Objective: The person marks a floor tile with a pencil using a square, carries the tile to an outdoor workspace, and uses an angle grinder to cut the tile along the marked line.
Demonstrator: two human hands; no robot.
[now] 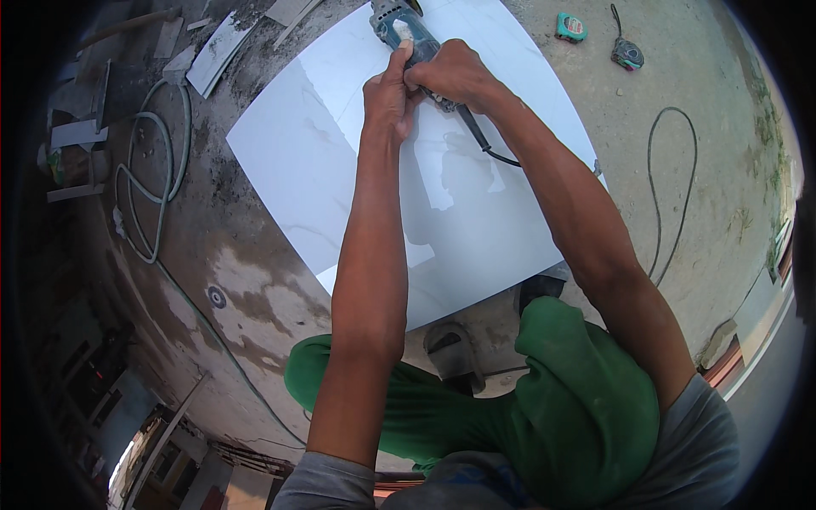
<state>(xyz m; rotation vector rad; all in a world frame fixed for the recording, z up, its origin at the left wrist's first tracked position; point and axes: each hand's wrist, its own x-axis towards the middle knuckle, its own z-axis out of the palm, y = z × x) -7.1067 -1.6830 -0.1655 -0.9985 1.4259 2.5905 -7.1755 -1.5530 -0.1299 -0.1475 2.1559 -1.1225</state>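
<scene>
Both hands are closed on a teal angle grinder (418, 47) near the top edge of the view. Its disc end points away from me and is partly cut off by the frame. My left hand (388, 100) grips the body from the left, thumb laid along it. My right hand (459, 75) wraps the rear of the body from the right. Under the tool lies a large glossy white tile (476, 246) with faint grey veins. A black cord (501, 159) leaves the grinder's back end and passes under my right forearm. Whether the disc touches the tile cannot be made out.
A teal tape measure (571, 28) and a dark one (627, 53) lie right of the tile. A cable loop (695, 144) rests farther right. Left are a pale hose or cable (161, 200), white tile offcuts (219, 55) and a round disc (217, 297). A sandal (453, 350) shows below the tile.
</scene>
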